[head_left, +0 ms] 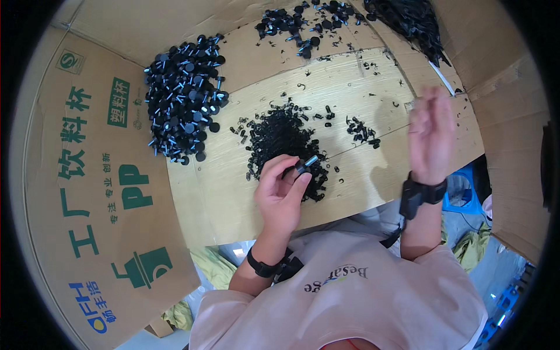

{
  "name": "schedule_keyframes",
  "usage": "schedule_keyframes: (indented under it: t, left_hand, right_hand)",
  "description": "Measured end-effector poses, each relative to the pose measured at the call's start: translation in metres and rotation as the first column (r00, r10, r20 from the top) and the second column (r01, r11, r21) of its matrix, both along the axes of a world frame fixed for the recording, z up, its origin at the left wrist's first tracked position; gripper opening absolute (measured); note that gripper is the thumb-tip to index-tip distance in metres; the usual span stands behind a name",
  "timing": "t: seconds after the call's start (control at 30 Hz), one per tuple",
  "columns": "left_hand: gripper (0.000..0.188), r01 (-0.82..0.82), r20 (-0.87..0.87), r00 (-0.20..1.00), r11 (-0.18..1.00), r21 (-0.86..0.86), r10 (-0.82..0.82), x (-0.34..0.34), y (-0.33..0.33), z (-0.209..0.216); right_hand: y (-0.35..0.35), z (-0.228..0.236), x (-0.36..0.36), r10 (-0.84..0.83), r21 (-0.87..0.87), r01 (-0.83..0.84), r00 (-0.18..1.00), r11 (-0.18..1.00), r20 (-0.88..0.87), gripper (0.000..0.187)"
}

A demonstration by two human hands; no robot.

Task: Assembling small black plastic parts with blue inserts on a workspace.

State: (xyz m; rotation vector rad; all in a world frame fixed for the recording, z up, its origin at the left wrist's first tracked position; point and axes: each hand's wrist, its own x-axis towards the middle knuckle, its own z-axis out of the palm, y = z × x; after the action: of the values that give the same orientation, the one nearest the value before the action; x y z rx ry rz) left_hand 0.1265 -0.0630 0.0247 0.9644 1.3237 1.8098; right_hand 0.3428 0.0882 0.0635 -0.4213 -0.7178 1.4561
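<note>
The fingers (298, 189) of the left hand (279, 198) are closed on one screw knob (301, 167), thumb on one side and bent fingers on the other. The knob has a black head and a shiny bluish stud, which sticks out of the grip and points up and to the right. It is over the near side of a heap of small black bits (281, 137), which lies in the middle of the counter (204, 204). The left hand is in front of the heap's near edge and hides part of it; whether it touches the heap I cannot tell.

Well to the right of the heap, the right hand (430, 137) is raised, fingertips away from the person. It is blurred, so I cannot tell whether its fingers are apart or together. Between the heap and this hand lies a small cluster of black bits (362, 132), with a few loose pieces scattered around.

To the left of the heap, and farther back, is a large pile of knobs (185, 96), black heads and bright studs mixed every way. Beyond the heap, at the far side, is a looser batch of knobs (286, 23) with crumbs around it. Farther back to the right lies a bunch of black strips (411, 23), with a thin white strip (441, 77) at its near end.

Left of everything, past the large pile, stands a cardboard wall (44, 192) with green printing. Nearer than the heap is the person's pale shirt (350, 309); a black band (265, 265) circles the left wrist and another band (421, 193) the right. Right of the heap, past the counter's edge, is a blue stool (461, 205).
</note>
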Motion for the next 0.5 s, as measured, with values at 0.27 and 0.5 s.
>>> schedule_keyframes:
  t: [0.27,0.5]
  left_hand:
    - [0.038,0.044,-0.034,0.999,0.976,0.211,-0.037,-0.005,0.018,0.022]
    - [0.041,0.011,-0.443,0.890,0.964,0.267,0.112,-0.021,0.015,0.018]
  right_hand:
    - [-0.057,0.014,-0.081,0.324,-0.014,-0.460,0.603,0.888,0.729,0.027]
    - [-0.054,0.000,-0.090,0.370,-0.071,-0.502,0.527,0.862,0.766,0.011]
